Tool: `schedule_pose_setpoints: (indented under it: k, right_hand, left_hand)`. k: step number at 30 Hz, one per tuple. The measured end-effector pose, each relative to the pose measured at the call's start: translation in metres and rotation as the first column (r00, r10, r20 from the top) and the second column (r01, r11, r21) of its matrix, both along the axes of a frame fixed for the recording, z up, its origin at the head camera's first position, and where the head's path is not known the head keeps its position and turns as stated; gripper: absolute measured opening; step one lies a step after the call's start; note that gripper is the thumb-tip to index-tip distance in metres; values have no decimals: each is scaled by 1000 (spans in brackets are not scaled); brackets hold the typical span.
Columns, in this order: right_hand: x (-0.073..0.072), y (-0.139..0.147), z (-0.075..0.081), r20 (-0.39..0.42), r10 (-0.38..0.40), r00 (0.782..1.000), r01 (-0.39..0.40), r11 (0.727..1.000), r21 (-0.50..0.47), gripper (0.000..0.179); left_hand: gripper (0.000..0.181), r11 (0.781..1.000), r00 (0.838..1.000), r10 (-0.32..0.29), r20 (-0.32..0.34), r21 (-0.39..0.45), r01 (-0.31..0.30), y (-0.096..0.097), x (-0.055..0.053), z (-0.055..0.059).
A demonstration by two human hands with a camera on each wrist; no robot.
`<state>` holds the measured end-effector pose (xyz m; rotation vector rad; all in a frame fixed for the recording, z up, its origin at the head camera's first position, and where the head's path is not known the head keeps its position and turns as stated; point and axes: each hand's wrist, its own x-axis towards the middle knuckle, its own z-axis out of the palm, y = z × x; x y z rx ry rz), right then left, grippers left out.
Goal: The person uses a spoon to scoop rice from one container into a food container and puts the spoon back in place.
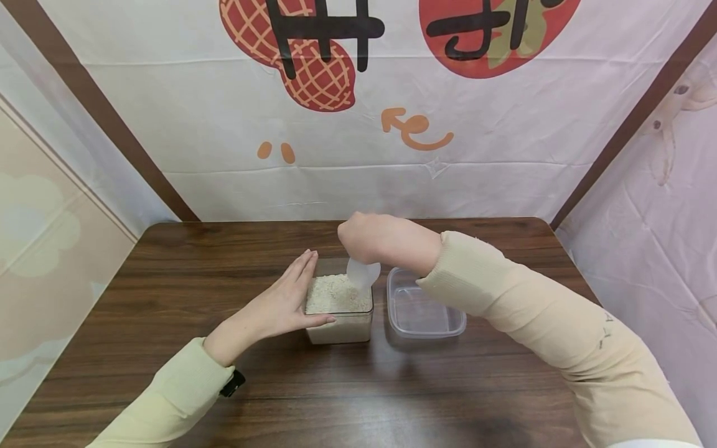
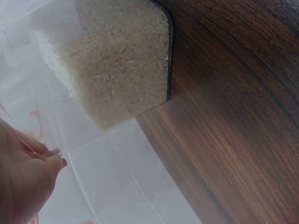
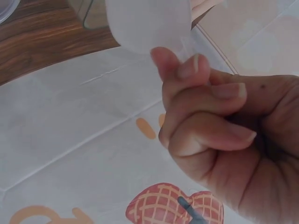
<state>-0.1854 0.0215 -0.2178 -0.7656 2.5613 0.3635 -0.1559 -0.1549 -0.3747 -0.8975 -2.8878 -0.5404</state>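
A clear square container [image 1: 339, 333] of white rice [image 1: 335, 294] stands on the table. My left hand [image 1: 282, 302] rests against its left side, fingers straight along the back-left and thumb stretched across the front rim. In the left wrist view, the rice [image 2: 121, 60] shows through the transparent wall, with part of the left hand [image 2: 28, 177] near the rim. Over the container, my right hand [image 1: 372, 239] pinches a translucent white scoop [image 1: 363, 274], its bowl hanging down by the rice. The right wrist view shows thumb and forefinger at the scoop [image 3: 149, 23], other fingers curled.
An open clear plastic box [image 1: 427, 314] sits just right of the rice container, under the right forearm. Both stand on a dark wood-grain table [image 1: 269, 398]. A printed white cloth [image 1: 347, 186] hangs behind the table's back edge.
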Motion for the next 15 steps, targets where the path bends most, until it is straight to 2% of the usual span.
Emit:
schedule_pose_setpoints:
  k: [15]
  right_hand:
    - [-7, -1, -13, 35, 44, 998, -44, 999, -7, 27]
  left_hand:
    - [113, 1000, 999, 14, 30, -24, -13, 0, 1, 1]
